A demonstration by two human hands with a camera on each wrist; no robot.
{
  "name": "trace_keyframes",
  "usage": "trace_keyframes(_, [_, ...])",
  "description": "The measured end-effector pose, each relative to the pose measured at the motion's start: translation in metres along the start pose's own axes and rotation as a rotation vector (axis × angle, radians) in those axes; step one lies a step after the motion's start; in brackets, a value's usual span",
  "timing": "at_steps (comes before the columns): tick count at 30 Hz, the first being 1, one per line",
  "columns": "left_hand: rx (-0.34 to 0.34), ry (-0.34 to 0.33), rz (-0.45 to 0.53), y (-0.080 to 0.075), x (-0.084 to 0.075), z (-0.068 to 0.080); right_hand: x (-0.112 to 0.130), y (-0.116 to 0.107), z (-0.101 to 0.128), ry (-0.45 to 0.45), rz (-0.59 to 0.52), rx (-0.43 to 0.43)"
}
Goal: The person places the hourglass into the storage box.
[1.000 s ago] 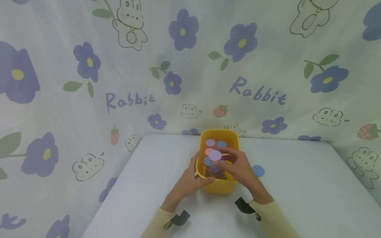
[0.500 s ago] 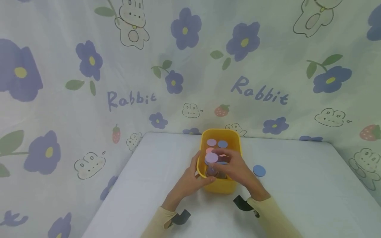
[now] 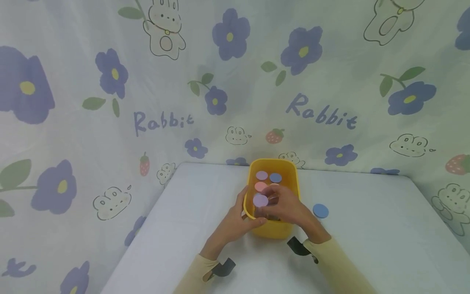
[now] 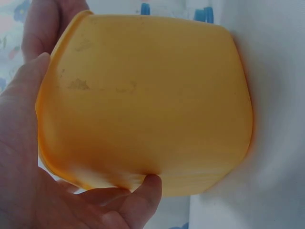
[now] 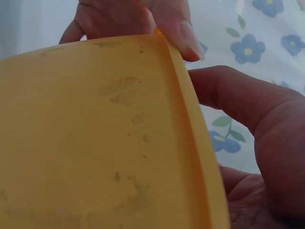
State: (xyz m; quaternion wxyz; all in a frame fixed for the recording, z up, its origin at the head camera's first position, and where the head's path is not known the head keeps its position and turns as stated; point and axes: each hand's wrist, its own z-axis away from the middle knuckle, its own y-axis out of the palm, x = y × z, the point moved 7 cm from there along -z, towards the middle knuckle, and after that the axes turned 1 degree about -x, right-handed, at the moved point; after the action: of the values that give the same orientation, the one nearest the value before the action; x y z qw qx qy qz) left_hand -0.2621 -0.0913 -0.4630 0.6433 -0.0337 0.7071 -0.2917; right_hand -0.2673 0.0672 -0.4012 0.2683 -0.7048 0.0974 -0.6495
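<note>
A yellow plastic bin (image 3: 273, 162) stands on the white table and holds several small jars with round lids: lilac (image 3: 262, 175), blue (image 3: 275, 177) and pink (image 3: 260, 186). My left hand (image 3: 235, 222) grips the bin's near left corner, thumb on the front wall. My right hand (image 3: 288, 208) reaches over the rim and pinches a jar with a lilac lid (image 3: 260, 200), low inside the near end. The left wrist view shows the bin's wall (image 4: 143, 95) with my left hand (image 4: 28, 157) curled round it. The right wrist view shows the bin (image 5: 86, 133) and my right hand (image 5: 257, 119) above its rim.
A blue round lid (image 3: 320, 210) lies on the table just right of the bin. A flower-and-rabbit cloth (image 3: 165, 102) hangs behind and to both sides. The table's left edge (image 3: 147, 220) runs diagonally towards me.
My right hand has lowered the lilac-lidded jar from above the rim down into the bin's near left part. The left hand has kept its hold on the bin.
</note>
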Motion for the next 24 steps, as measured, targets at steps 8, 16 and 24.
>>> trace_keyframes(8, [0.0,-0.004,0.009,0.0,-0.001,0.0,0.002,0.005,-0.005,-0.131,0.123,0.054])
trace_keyframes(16, [-0.003,0.004,0.007,0.0,-0.003,0.001,0.0,0.01,-0.007,-0.102,0.203,0.11])
trace_keyframes(24, [-0.009,-0.007,-0.001,0.0,-0.003,0.0,0.001,0.014,-0.01,-0.108,0.266,0.127])
